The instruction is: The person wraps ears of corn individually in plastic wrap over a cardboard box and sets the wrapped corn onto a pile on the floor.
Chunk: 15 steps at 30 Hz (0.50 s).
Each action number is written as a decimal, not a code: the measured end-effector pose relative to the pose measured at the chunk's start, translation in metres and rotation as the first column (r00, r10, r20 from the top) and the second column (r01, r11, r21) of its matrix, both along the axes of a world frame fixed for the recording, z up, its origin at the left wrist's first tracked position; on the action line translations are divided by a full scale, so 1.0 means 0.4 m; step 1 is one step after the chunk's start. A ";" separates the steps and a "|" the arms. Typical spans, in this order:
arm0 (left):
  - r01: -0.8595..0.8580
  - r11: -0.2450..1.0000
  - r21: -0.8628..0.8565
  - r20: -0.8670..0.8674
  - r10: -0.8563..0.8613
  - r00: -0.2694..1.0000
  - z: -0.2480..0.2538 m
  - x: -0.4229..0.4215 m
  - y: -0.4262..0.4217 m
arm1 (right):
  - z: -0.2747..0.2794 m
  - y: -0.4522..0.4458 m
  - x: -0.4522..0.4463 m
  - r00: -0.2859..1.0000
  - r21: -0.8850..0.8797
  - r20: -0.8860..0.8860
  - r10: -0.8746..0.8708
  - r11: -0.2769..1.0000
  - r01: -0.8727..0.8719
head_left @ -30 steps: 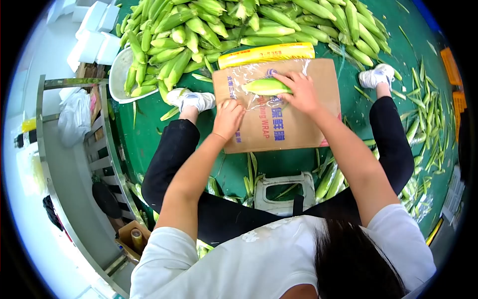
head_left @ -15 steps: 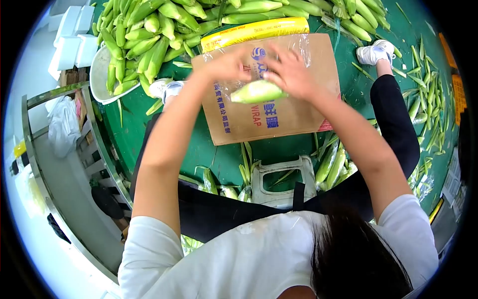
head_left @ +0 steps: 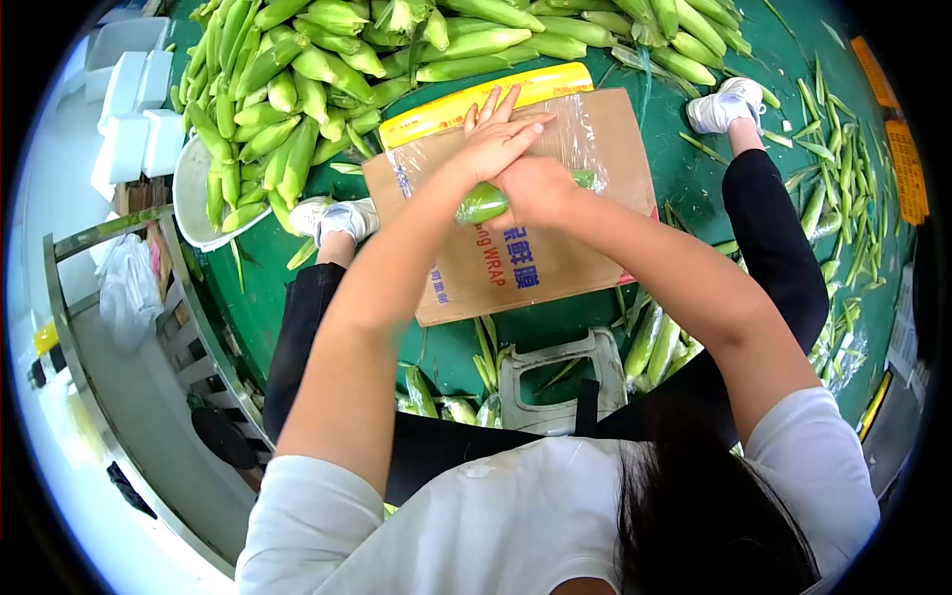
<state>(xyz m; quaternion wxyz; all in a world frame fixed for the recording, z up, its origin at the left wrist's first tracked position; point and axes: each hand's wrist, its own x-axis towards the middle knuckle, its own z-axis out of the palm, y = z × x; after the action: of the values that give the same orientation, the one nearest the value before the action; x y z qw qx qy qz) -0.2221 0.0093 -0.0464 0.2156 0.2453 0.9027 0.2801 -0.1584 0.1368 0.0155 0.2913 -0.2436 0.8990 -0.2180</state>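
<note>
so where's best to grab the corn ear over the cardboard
Probably around the middle, from above: the corn ear is long and rounded and lies crosswise over the cardboard, both ends showing beyond the right hand.

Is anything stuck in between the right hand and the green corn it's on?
Nothing bulky that I can see: the right hand covers the middle of the corn cob. Clear film shows just beyond, over the cardboard; whether some lies under the hand too, I cannot tell.
</note>
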 end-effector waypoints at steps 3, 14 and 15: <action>-0.063 0.998 -0.030 -0.138 0.058 0.989 -0.016 0.044 0.020 | 0.034 0.027 0.015 0.985 -0.134 0.147 0.087 0.989 -0.067; -0.023 0.978 -0.208 -0.451 -0.075 0.889 0.030 0.239 0.057 | 0.033 0.122 0.541 0.187 -0.403 0.853 0.488 0.842 -0.357; -0.056 0.979 -0.197 -0.482 -0.047 0.875 0.020 0.268 0.061 | 0.067 0.184 0.540 0.259 -0.364 0.880 0.399 0.915 -0.172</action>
<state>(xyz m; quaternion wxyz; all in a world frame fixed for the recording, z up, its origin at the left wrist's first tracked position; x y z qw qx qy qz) -0.1149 0.0336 -0.0386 0.0065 0.2818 0.9525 0.1158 0.0576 0.2105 0.0424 0.7677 -0.2567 0.4730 -0.3479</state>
